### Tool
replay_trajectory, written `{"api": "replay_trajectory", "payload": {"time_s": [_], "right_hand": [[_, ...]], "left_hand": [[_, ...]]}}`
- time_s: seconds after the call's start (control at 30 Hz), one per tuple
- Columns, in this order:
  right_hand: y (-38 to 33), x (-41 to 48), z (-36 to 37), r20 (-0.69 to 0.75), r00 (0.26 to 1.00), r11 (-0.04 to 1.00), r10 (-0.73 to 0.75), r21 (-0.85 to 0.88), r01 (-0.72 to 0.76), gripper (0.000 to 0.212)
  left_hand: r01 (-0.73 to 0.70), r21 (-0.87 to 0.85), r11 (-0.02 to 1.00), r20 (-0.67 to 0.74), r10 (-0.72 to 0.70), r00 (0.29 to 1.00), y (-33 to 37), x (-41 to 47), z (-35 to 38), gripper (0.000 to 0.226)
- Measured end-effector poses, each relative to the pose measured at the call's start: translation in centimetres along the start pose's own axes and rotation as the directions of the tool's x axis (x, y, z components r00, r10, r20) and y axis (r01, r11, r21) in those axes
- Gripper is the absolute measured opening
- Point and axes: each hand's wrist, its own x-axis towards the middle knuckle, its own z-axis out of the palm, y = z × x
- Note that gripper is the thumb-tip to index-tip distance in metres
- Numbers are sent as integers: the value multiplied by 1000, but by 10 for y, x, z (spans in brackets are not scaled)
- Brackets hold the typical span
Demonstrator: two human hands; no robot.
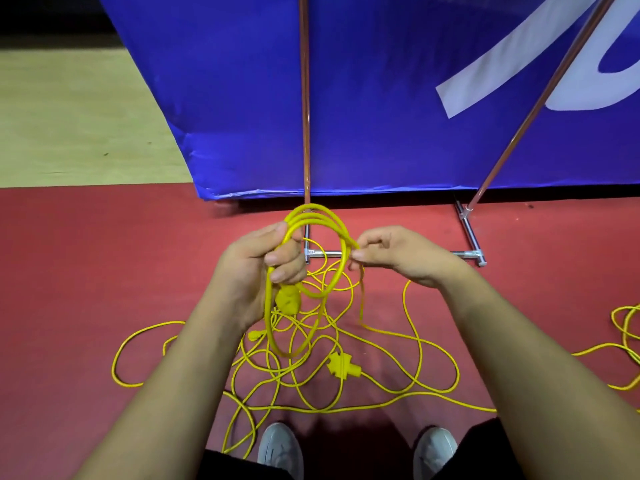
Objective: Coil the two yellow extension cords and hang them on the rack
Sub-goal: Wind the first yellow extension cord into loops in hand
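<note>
My left hand (263,268) grips a small coil of yellow extension cord (332,233), several loops held up in front of me, with a yellow plug end (287,301) hanging just below the fist. My right hand (398,254) pinches the same cord at the coil's right side, and from there the cord drops to the floor. The rest of the yellow cord (311,375) lies in a loose tangle on the red floor, with a yellow connector (341,365) in it. The metal rack (305,133) stands straight ahead, its base bar (329,253) behind the coil.
A blue banner (381,98) hangs behind the rack poles. A second slanted pole (540,98) meets the base on the right. More yellow cord (627,327) lies at the right edge. My two grey shoes (280,448) stand at the bottom.
</note>
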Motion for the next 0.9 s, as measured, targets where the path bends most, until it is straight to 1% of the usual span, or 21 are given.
{"api": "replay_trajectory", "payload": {"time_s": [0.07,0.13,0.17,0.2,0.27,0.33,0.4,0.43,0.47,0.53,0.6,0.67,0.7,0.73,0.77,0.8,0.83,0.87,0.9], "right_hand": [[-1,5,0,-125,992,990,-17,134,34,3],[-11,8,-2,-254,966,970,-46,222,104,10],[-17,8,-5,-281,958,969,-66,212,129,12],[-24,7,-6,-283,955,977,-93,160,143,12],[-40,3,-3,-225,962,987,-158,-34,154,9],[-56,0,12,-126,972,968,-196,-180,172,3],[-65,0,33,-22,973,946,-230,-242,218,4],[-66,1,43,0,968,935,-253,-258,244,8],[-67,2,51,-9,964,933,-267,-252,257,12],[-62,2,50,-52,968,948,-244,-221,228,19],[-48,-1,35,6,988,942,-152,-301,147,20],[-23,-4,17,51,998,915,-44,-398,61,21],[-11,-5,9,19,1000,927,-8,-376,15,18],[-3,-6,4,-35,999,964,17,-266,-26,12],[2,-7,1,-94,995,993,36,-106,-46,5],[4,-7,-2,-162,986,999,36,42,-29,3],[2,-7,-4,-242,970,992,20,126,11,4],[-1,-8,-6,-312,950,989,-7,139,53,5],[-5,-9,-8,-360,932,991,-46,100,87,7]], "left_hand": [[29,160,987,-38,-24,999,3,-4,0,20],[86,266,960,-100,-61,993,5,-7,-2,22],[112,271,956,-129,-79,989,7,-8,-4,22],[132,254,958,-154,-94,984,9,-8,-6,22],[166,218,962,-181,-128,975,11,-9,-8,22],[199,262,944,-179,-155,972,11,-7,-9,23],[223,353,909,-171,-172,970,10,-5,-8,24],[223,397,890,-173,-166,971,9,-4,-8,24],[210,428,879,-173,-148,974,9,-3,-8,22],[149,406,902,-147,-97,984,10,2,-12,19],[85,257,963,-131,-53,990,16,4,-14,16],[44,99,994,-133,-31,991,23,5,-16,15],[42,73,996,-135,-32,990,26,4,-17,16],[56,87,995,-134,-44,990,27,3,-18,16],[87,134,987,-138,-68,988,28,2,-18,16],[125,202,971,-151,-95,984,28,1,-18,16],[161,280,946,-169,-117,979,27,1,-17,16],[193,350,917,-189,-132,973,26,0,-16,17],[222,399,890,-210,-147,967,25,0,-15,19]]}}
